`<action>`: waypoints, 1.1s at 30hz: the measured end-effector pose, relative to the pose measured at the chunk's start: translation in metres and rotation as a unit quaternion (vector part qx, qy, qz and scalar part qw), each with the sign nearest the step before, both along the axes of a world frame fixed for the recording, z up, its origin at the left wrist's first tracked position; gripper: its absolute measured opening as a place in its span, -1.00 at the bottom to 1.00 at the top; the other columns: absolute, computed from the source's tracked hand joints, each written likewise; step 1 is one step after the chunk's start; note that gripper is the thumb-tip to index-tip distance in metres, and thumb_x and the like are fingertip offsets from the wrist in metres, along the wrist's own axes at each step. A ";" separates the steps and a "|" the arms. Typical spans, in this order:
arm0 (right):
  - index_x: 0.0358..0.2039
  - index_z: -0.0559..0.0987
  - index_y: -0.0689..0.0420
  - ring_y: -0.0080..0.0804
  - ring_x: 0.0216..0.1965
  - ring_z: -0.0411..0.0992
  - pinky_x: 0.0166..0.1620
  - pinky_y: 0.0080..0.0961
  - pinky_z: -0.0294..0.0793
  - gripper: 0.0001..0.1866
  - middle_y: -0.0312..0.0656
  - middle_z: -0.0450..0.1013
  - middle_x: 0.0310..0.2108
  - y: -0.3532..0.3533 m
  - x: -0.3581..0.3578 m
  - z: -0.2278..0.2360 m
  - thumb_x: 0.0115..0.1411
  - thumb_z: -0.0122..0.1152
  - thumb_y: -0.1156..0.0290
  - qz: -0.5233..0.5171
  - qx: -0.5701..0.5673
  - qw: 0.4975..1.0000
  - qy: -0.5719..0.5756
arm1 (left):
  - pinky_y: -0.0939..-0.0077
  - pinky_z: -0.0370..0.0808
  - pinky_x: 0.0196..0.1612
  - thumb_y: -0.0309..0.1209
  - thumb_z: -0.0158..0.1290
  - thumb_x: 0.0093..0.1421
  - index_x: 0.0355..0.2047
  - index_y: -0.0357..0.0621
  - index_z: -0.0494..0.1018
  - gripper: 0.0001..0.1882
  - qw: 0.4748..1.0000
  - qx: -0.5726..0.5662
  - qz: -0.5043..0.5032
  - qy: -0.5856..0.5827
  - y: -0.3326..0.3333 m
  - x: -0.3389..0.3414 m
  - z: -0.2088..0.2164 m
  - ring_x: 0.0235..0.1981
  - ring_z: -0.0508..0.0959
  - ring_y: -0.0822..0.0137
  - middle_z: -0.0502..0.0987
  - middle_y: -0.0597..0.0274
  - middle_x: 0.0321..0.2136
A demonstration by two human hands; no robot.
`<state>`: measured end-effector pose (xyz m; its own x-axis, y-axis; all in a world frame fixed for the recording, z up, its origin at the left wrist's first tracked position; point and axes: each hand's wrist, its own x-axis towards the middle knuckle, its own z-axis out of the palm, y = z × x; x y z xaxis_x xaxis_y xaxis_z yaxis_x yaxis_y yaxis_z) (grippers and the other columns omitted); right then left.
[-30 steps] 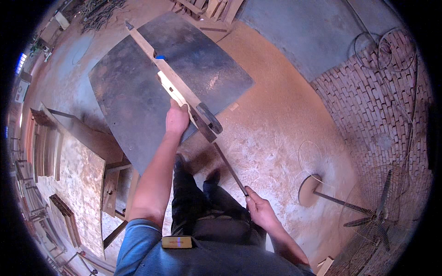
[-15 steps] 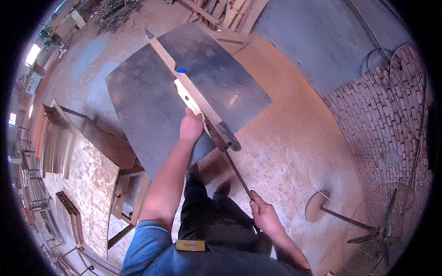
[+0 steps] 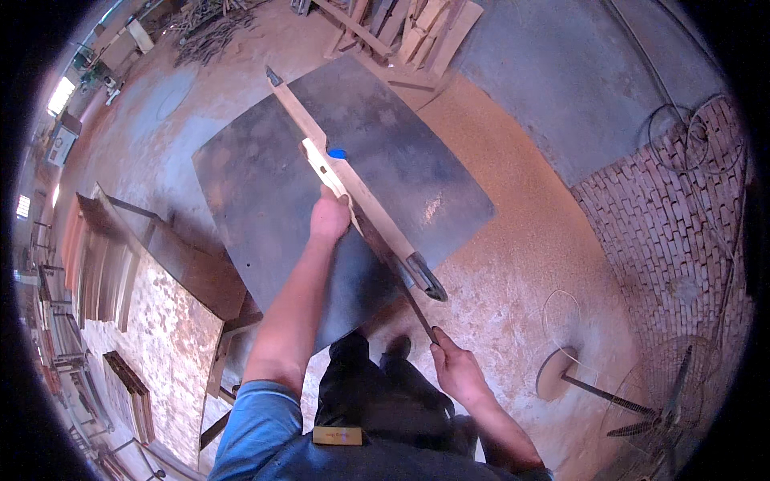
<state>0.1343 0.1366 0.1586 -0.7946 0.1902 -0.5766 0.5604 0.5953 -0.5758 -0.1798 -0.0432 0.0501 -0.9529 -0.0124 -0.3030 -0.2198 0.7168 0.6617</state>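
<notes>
My left hand is closed on a pale, shaped wooden piece with a small slot in it. This piece lies along a long wooden bar with dark ends, and a small blue part sits at the bar's notch. The bar slants across a dark tabletop, both its ends reaching past the edges. My right hand grips the near end of a long, thin dark strip, whose far part runs beside the bar toward my left hand. What kind of tool the strip is, I cannot tell.
A worn board-topped bench stands at the left with stacked boards on it. Wood offcuts lie beyond the table. To the right are a fan on a round base and a brick surface.
The tabletop and long bar appear lower and farther right, as the view has shifted. Both hands keep their holds; the dark strip now shows less of its length below the bar's near end.
</notes>
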 end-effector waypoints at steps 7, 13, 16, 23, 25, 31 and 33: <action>0.22 0.40 0.07 0.27 -0.16 0.49 -0.10 -0.06 0.49 -0.54 0.29 0.51 -0.30 -0.024 -0.059 0.003 0.38 -0.04 0.17 -0.005 -0.004 1.000 -0.008 | 0.11 0.56 -0.37 -0.31 -0.06 0.31 -0.15 -0.36 0.22 -0.69 0.998 0.059 0.028 -0.013 -0.022 -0.058 -0.002 -0.56 0.63 -0.02 0.58 -0.28 -0.44; 0.23 0.39 0.11 0.21 -0.03 0.46 0.04 -0.12 0.46 -0.54 0.25 0.50 -0.14 -0.044 -0.103 -0.016 0.39 -0.06 0.21 0.001 -0.005 0.999 0.038 | 0.18 0.55 -0.39 -0.32 -0.08 0.32 -0.15 -0.39 0.23 -0.69 0.999 0.044 0.028 0.002 -0.042 -0.112 -0.006 -0.57 0.63 0.02 0.58 -0.23 -0.47; 0.22 0.39 0.12 0.16 0.04 0.44 0.10 -0.16 0.43 -0.55 0.21 0.49 -0.05 -0.055 -0.126 -0.018 0.39 -0.06 0.24 0.009 0.000 0.998 0.062 | 0.23 0.55 -0.39 -0.31 -0.10 0.32 -0.13 -0.40 0.24 -0.67 0.999 0.024 0.029 0.000 -0.049 -0.135 -0.003 -0.60 0.62 0.08 0.59 -0.19 -0.47; 0.20 0.42 0.09 0.15 0.02 0.45 0.10 -0.14 0.43 -0.57 0.19 0.50 -0.07 -0.080 -0.174 -0.017 0.39 -0.06 0.22 -0.005 0.020 0.998 0.053 | 0.21 0.55 -0.37 -0.33 -0.12 0.30 -0.08 -0.42 0.25 -0.66 0.999 0.041 0.024 -0.009 -0.070 -0.186 -0.005 -0.61 0.62 0.10 0.60 -0.16 -0.47; 0.20 0.43 0.07 0.16 0.00 0.46 0.07 -0.11 0.44 -0.57 0.19 0.51 -0.10 -0.090 -0.193 -0.013 0.39 -0.08 0.20 0.002 0.032 0.999 0.038 | 0.19 0.56 -0.36 -0.34 -0.13 0.30 -0.07 -0.40 0.26 -0.66 0.999 0.042 0.025 0.004 -0.079 -0.203 -0.003 -0.60 0.63 0.09 0.60 -0.16 -0.46; 0.19 0.42 0.04 0.23 -0.10 0.48 0.00 -0.03 0.46 -0.57 0.23 0.51 -0.20 -0.113 -0.243 -0.029 0.39 -0.09 0.17 0.031 0.058 0.992 0.103 | 0.17 0.55 -0.10 -0.28 -0.05 0.21 0.05 -0.41 0.22 -0.50 0.998 -0.035 0.047 0.028 -0.084 -0.240 -0.006 -0.25 0.66 -0.02 0.61 -0.26 -0.36; 0.21 0.39 0.01 0.25 -0.13 0.48 -0.03 0.00 0.47 -0.57 0.25 0.51 -0.23 -0.119 -0.253 -0.023 0.39 -0.09 0.17 0.051 0.066 0.992 0.093 | 0.17 0.53 -0.01 -0.26 -0.01 0.17 0.06 -0.43 0.24 -0.45 0.998 -0.061 0.025 -0.001 -0.089 -0.251 -0.007 -0.12 0.63 -0.04 0.59 -0.32 -0.31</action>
<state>-0.1188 0.0177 0.1361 -0.9042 0.1671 -0.3930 0.3842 0.7203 -0.5776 -0.4310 -0.1319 0.0429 -0.9497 -0.0974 -0.2977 -0.2587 0.7796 0.5704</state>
